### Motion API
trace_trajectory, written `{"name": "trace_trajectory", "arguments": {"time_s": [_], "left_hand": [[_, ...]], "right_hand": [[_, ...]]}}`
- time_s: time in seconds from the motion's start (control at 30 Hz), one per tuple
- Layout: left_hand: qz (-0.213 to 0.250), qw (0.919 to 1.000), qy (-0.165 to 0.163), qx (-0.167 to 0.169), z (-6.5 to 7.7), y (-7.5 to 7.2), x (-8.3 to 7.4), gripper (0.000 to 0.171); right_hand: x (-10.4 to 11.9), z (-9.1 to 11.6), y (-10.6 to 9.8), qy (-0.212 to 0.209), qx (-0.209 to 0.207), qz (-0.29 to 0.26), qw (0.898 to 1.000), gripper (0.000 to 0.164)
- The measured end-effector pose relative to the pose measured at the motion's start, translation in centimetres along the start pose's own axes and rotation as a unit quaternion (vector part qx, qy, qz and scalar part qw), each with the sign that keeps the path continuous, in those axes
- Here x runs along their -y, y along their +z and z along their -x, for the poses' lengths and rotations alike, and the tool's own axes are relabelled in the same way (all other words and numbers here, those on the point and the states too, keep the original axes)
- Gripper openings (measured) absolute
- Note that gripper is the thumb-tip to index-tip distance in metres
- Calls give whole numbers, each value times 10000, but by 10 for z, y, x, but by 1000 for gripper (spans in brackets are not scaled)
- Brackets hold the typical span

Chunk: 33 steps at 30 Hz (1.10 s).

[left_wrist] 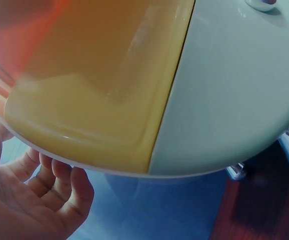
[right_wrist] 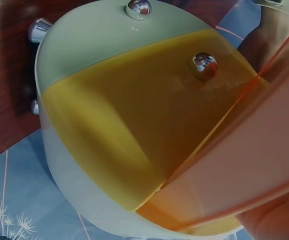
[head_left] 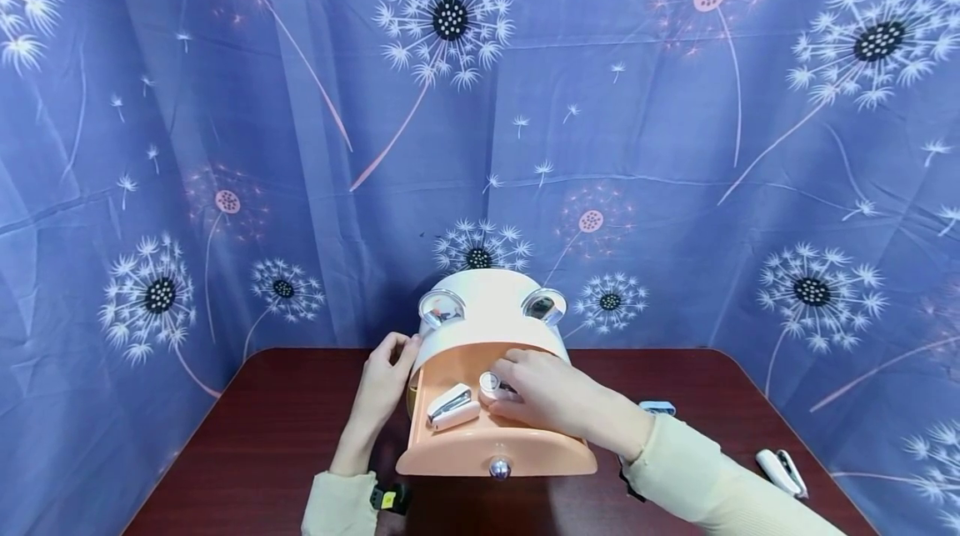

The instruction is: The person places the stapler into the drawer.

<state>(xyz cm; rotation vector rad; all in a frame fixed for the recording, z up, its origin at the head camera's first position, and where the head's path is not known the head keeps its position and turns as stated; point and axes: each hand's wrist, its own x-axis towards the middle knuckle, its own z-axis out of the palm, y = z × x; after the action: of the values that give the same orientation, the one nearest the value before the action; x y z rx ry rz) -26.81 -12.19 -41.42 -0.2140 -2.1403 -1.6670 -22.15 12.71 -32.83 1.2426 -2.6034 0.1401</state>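
Note:
A white rounded cabinet (head_left: 491, 303) stands on the table with its peach top drawer (head_left: 435, 457) pulled out. My right hand (head_left: 551, 394) reaches into this drawer and grips a small white rounded object (head_left: 489, 384) with a dark gap, partly hidden by the fingers. Left of it in the drawer lies a white stapler (head_left: 453, 408). My left hand (head_left: 386, 373) touches the cabinet's left side with bent fingers, seen against its edge in the left wrist view. The yellow drawer (right_wrist: 99, 130) and pale green drawer (right_wrist: 89, 55) below are closed.
Two round mirrors (head_left: 442, 305) stick out from the cabinet's top. On the dark red table (head_left: 285, 436), another white stapler (head_left: 782, 473) lies at the right, and a light blue object (head_left: 657, 408) is partly hidden behind my right arm. A patterned blue curtain (head_left: 525, 144) hangs behind.

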Motion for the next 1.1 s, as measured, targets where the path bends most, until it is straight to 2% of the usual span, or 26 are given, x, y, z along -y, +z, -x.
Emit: {"name": "trace_trajectory", "arguments": {"time_s": [0.43, 0.6, 0.77, 0.93, 1.03, 1.1], "left_hand": [[-164, 9998, 52, -43, 1, -1, 0, 26], [-144, 9999, 42, -17, 0, 0, 0, 27], [-88, 9999, 61, 21, 0, -1, -1, 26], [22, 9999, 105, 7, 0, -1, -1, 26], [-32, 10000, 87, 5, 0, -1, -1, 25], [-78, 9999, 76, -2, 0, -1, 0, 25]], "right_hand": [[2, -8, 8, 115, -375, 220, 9990, 26], [1, -7, 8, 73, -449, 88, 9989, 27], [-2, -3, 2, -72, -388, -433, 9983, 30], [-7, 4, -11, -205, 10, -1313, 9911, 31], [-9, 11, -18, -11, 216, -1690, 9854, 35], [-10, 17, -24, 159, 194, -1866, 9821, 40]]}}
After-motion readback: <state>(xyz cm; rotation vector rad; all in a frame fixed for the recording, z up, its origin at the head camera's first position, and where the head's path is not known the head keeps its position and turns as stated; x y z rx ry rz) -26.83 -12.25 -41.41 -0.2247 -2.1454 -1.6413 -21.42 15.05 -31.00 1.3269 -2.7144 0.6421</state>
